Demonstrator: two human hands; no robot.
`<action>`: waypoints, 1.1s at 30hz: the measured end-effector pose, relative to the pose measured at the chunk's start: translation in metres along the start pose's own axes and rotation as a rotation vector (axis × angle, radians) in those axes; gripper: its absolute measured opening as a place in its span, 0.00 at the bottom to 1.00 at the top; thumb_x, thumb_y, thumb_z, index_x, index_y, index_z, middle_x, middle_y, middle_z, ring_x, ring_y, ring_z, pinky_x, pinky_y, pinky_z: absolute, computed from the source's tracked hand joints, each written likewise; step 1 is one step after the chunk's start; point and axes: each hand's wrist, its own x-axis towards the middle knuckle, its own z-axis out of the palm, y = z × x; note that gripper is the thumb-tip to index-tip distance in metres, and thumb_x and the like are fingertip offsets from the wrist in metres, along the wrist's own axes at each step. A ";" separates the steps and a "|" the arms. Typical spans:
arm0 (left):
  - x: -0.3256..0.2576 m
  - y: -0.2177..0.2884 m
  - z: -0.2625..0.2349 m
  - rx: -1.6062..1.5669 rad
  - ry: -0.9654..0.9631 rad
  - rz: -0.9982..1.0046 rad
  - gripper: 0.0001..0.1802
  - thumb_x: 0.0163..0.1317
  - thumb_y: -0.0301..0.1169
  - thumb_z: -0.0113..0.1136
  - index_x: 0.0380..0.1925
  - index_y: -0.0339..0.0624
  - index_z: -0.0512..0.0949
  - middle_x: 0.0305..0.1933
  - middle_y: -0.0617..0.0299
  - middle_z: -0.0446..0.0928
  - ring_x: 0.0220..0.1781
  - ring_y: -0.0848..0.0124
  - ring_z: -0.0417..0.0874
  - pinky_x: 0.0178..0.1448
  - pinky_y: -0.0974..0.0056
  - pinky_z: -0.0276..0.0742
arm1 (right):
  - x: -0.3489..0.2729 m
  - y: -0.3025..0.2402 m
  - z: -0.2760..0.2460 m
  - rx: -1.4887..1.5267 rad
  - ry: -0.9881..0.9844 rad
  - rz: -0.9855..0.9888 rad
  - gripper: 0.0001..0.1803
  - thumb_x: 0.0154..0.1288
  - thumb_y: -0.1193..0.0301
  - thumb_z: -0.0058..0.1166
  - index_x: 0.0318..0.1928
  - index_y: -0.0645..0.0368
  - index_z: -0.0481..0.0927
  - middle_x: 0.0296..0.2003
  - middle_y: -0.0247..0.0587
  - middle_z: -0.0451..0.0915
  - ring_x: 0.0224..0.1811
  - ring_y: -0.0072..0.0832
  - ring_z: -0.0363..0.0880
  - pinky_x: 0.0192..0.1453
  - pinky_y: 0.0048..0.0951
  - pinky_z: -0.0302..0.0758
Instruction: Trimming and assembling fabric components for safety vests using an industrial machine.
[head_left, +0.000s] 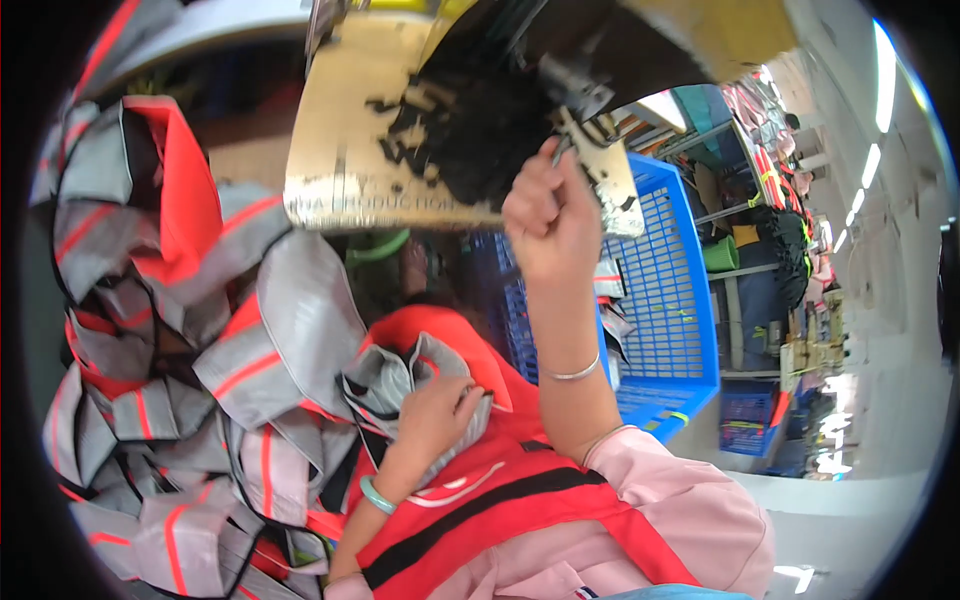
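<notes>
My left hand [435,415] is closed on a grey fabric piece [372,382] with dark edging and a bright red-orange lining, held against my lap. My right hand [548,205] is raised at the near edge of a tan board [335,150], its fingers curled in a pinch. Something small and greyish shows at the fingertips, too blurred to name. Just beyond that hand, a pile of short black strips [480,140] covers much of the board.
Many grey sewn pieces with red-orange stripes [300,310] are heaped along my left side. A blue plastic basket [660,290] stands to the right below the board, with some pieces inside. Behind it are loaded racks [745,250]. A red apron [500,510] covers my lap.
</notes>
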 end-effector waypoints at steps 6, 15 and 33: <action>-0.011 -0.004 0.007 0.049 0.032 -0.005 0.12 0.63 0.39 0.59 0.36 0.44 0.82 0.31 0.49 0.81 0.34 0.50 0.83 0.37 0.52 0.78 | -0.061 -0.042 -0.034 -0.925 0.121 0.289 0.10 0.74 0.66 0.44 0.46 0.57 0.75 0.23 0.30 0.68 0.17 0.19 0.63 0.19 0.21 0.57; -0.035 0.022 -0.002 0.321 0.018 0.298 0.11 0.58 0.36 0.62 0.36 0.43 0.81 0.33 0.54 0.80 0.34 0.53 0.81 0.39 0.53 0.75 | 0.005 -0.240 0.176 -1.961 -0.064 -1.455 0.14 0.71 0.68 0.48 0.51 0.60 0.80 0.37 0.39 0.80 0.41 0.27 0.78 0.46 0.26 0.72; -0.025 0.016 0.008 0.361 0.010 0.076 0.14 0.61 0.42 0.60 0.40 0.47 0.82 0.35 0.58 0.82 0.33 0.55 0.83 0.37 0.54 0.78 | 0.188 -0.281 0.235 -2.322 0.063 -1.288 0.14 0.62 0.69 0.54 0.46 0.59 0.84 0.39 0.51 0.83 0.42 0.40 0.83 0.52 0.37 0.77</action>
